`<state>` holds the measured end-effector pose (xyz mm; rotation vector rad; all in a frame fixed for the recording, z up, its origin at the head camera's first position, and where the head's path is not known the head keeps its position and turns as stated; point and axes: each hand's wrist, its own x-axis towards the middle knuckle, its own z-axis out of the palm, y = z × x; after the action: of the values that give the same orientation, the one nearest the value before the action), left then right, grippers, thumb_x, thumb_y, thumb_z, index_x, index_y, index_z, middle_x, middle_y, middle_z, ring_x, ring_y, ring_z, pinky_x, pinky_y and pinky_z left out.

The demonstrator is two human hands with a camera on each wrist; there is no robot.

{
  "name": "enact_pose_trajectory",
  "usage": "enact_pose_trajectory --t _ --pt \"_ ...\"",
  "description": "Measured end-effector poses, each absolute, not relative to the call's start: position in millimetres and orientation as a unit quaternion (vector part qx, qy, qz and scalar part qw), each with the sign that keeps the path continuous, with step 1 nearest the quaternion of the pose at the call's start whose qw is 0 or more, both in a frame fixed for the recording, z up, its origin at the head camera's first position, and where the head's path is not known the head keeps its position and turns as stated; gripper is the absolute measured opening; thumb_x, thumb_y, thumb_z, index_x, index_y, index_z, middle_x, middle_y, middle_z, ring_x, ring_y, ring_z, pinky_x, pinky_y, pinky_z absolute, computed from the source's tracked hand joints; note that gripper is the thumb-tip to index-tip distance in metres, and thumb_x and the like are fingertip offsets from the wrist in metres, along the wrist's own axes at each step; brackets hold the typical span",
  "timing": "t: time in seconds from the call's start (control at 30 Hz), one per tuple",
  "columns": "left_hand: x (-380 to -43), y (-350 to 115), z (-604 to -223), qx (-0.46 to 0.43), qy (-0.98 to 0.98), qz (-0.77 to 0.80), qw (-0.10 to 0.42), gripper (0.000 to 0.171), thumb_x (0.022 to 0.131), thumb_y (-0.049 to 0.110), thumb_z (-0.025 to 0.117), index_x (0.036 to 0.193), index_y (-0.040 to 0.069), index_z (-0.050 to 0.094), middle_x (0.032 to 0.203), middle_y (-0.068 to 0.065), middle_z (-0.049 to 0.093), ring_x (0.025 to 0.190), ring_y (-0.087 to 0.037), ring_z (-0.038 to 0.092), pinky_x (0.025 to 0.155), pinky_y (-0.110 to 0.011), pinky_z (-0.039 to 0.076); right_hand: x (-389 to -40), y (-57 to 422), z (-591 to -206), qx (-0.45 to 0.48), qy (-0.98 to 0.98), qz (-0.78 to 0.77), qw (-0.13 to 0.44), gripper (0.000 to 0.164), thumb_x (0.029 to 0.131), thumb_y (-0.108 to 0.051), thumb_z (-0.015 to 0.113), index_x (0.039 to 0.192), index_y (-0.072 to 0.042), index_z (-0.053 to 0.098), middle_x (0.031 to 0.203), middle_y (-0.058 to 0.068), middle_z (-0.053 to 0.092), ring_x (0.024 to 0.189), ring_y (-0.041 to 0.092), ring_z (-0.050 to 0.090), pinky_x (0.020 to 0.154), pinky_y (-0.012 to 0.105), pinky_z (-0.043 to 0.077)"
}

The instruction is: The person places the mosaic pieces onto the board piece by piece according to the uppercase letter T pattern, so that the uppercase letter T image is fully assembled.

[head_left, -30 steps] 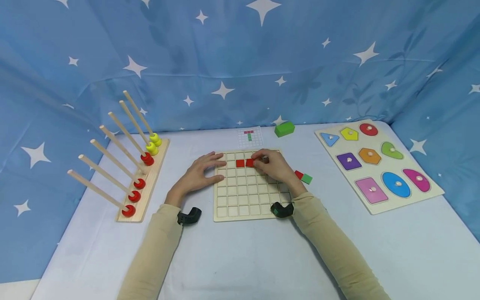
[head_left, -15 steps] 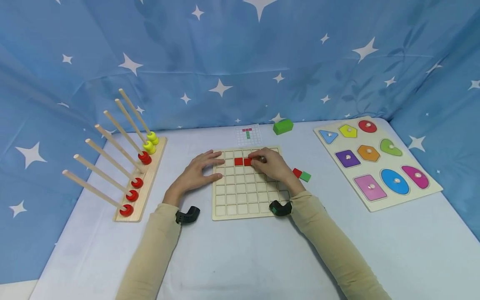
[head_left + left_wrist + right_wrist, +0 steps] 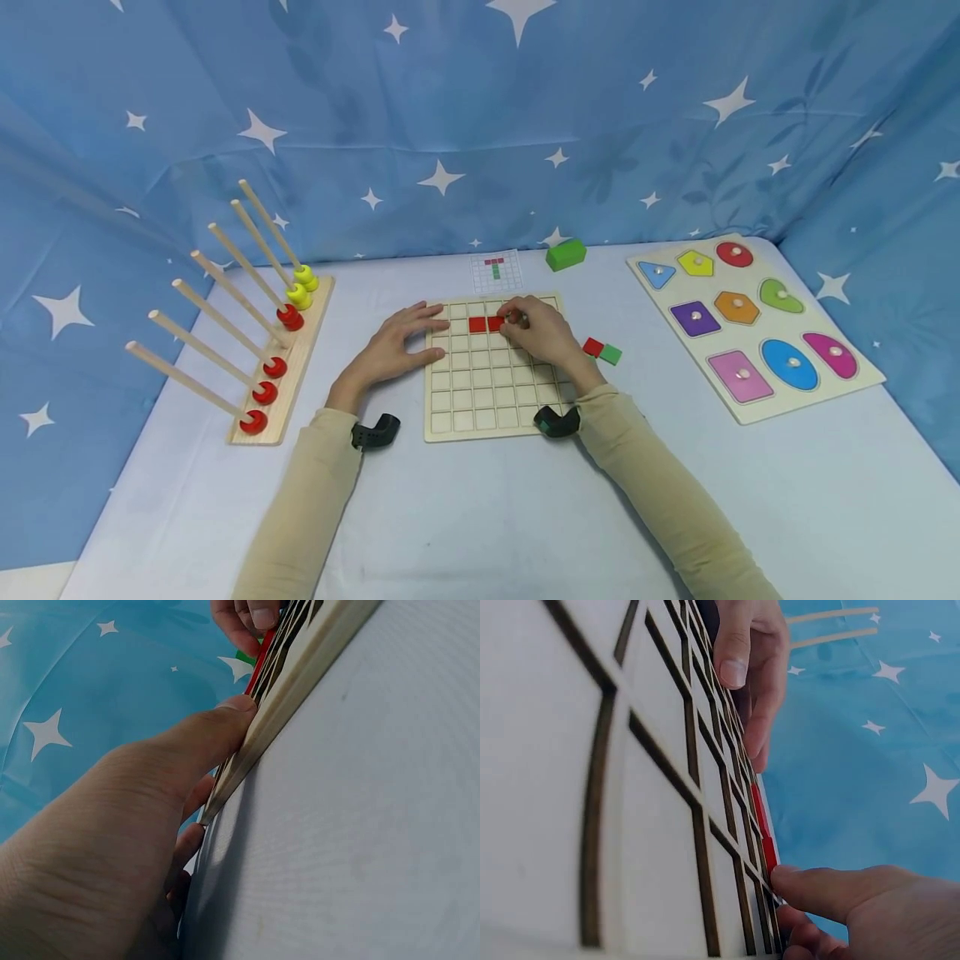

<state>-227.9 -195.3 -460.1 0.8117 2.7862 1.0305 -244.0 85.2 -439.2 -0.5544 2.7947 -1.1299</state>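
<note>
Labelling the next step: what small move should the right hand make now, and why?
Probably press its red tile flat into the grid board. The right hand touches that tile's edge, and in the right wrist view the tile looks slightly stepped against the neighbouring red one; the pattern card shows reds side by side.

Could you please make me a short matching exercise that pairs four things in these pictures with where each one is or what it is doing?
1. left hand
2. green tile
3. right hand
4. printed card

A. touching a red tile
B. beyond the far edge of the grid board
C. at the grid board's left edge
D. beside the loose red tile

Pairs: 1-C, 2-D, 3-A, 4-B
</note>
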Motion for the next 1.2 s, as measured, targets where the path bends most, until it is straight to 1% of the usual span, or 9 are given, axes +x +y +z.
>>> enact_pose_trajectory --t 0.27,0.4,0.57,0.7,0.8,0.93,1.0,1.2 --pt "-229 -195 -462 0.265 0.904 0.333 0.029 0.048 0.087 0.04 0.067 0.131 0.025 0.057 0.151 0.001 0.038 0.146 -0.024 0.02 0.116 -0.054 0.015 -241 82 -437 -0.159 0.92 -0.356 0.03 0.021 0.091 -0.021 0.062 0.11 -0.014 0.064 0.091 0.002 0.059 0.076 0.019 0.052 0.065 0.03 0.039" --pt "-229 -196 -462 0.263 0.906 0.331 0.029 0.048 0.087 0.041 0.066 0.131 0.026 0.057 0.151 0.002 0.037 0.146 -0.022 0.02 0.117 -0.052 0.015 -242 84 -436 -0.164 0.913 -0.371 0.049 0.022 0.092 -0.023 0.06 0.112 -0.014 0.063 0.092 0.002 0.059 0.077 0.019 0.051 0.066 0.03 0.039" --pt "-228 -197 -462 0.261 0.906 0.332 0.029 0.048 0.087 0.043 0.066 0.131 0.025 0.057 0.152 0.002 0.037 0.146 -0.023 0.02 0.116 -0.054 0.015 -244 92 -430 -0.182 0.878 -0.434 0.088 0.024 0.096 -0.022 0.055 0.116 -0.009 0.061 0.099 0.007 0.061 0.083 0.02 0.055 0.073 0.031 0.045" --pt "-229 -198 -462 0.26 0.907 0.331 0.024 0.048 0.086 0.042 0.067 0.13 0.025 0.058 0.151 0.0 0.038 0.146 -0.025 0.021 0.115 -0.055 0.016 -244 103 -425 -0.206 0.867 -0.443 0.098 0.024 0.097 -0.022 0.053 0.116 -0.008 0.062 0.107 0.008 0.062 0.085 0.022 0.058 0.07 0.032 0.05" --pt "-229 -197 -462 0.261 0.907 0.33 0.024 0.048 0.086 0.042 0.066 0.131 0.026 0.057 0.151 0.001 0.037 0.146 -0.024 0.02 0.116 -0.055 0.016 -243 113 -421 -0.205 0.871 -0.435 0.099 0.024 0.098 -0.023 0.052 0.115 -0.009 0.062 0.109 0.007 0.062 0.089 0.023 0.059 0.072 0.035 0.051" --pt "-230 -196 -461 0.261 0.905 0.334 0.029 0.048 0.087 0.042 0.066 0.131 0.026 0.057 0.151 0.002 0.037 0.146 -0.024 0.02 0.116 -0.055 0.015 -240 131 -419 -0.193 0.882 -0.42 0.09 0.025 0.098 -0.024 0.052 0.115 -0.009 0.062 0.109 0.007 0.063 0.093 0.023 0.058 0.077 0.036 0.048" --pt "-229 -195 -461 0.26 0.905 0.335 0.03 0.047 0.087 0.042 0.066 0.13 0.026 0.057 0.151 0.002 0.037 0.146 -0.024 0.02 0.116 -0.055 0.015 -238 141 -419 -0.192 0.887 -0.411 0.084 0.025 0.098 -0.024 0.052 0.115 -0.009 0.062 0.108 0.008 0.064 0.094 0.023 0.058 0.077 0.036 0.048" --pt "-229 -196 -463 0.264 0.904 0.334 0.028 0.048 0.086 0.041 0.067 0.131 0.025 0.057 0.151 0.001 0.037 0.146 -0.025 0.02 0.115 -0.055 0.016 -231 168 -419 -0.182 0.898 -0.392 0.085 0.022 0.097 -0.022 0.054 0.113 -0.009 0.062 0.104 0.009 0.064 0.087 0.023 0.059 0.059 0.032 0.05"
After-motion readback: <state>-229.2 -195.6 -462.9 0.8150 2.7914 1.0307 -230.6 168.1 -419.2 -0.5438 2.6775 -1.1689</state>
